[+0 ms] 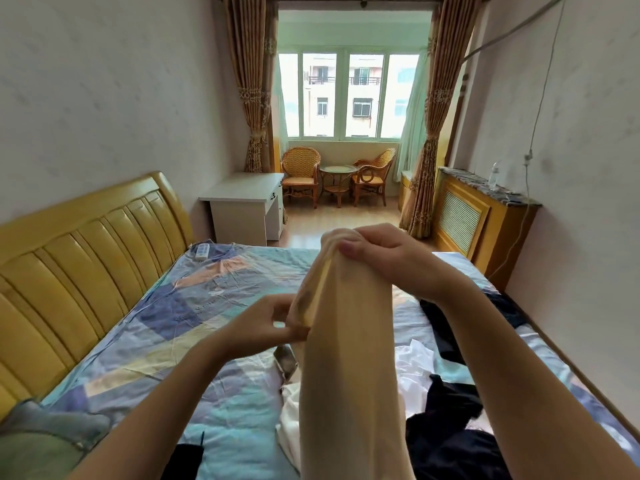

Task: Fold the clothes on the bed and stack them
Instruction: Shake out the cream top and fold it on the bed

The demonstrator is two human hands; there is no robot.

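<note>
Head view: cream garment (349, 341) held up above bed (207, 341), hanging down toward near edge. Right hand (384, 258) gripping its bunched top end; left hand (266, 323) pinching its left edge lower down. Dark clothes (450, 424) and white clothes (414, 368) heaped on bed at right.

1. There is a single view, from a wide-angle camera worn on the person's head; no second view shares the scene with it.
2. It looks forward and down across the bed (214, 299) toward the window (346, 95) at the far end of the room.
3. The hands sit close to the lens: left hand (266, 327), right hand (384, 254), with both forearms entering from the bottom edge.
4. The wide angle bends the side walls and the headboard (86, 244) on the left.
</note>
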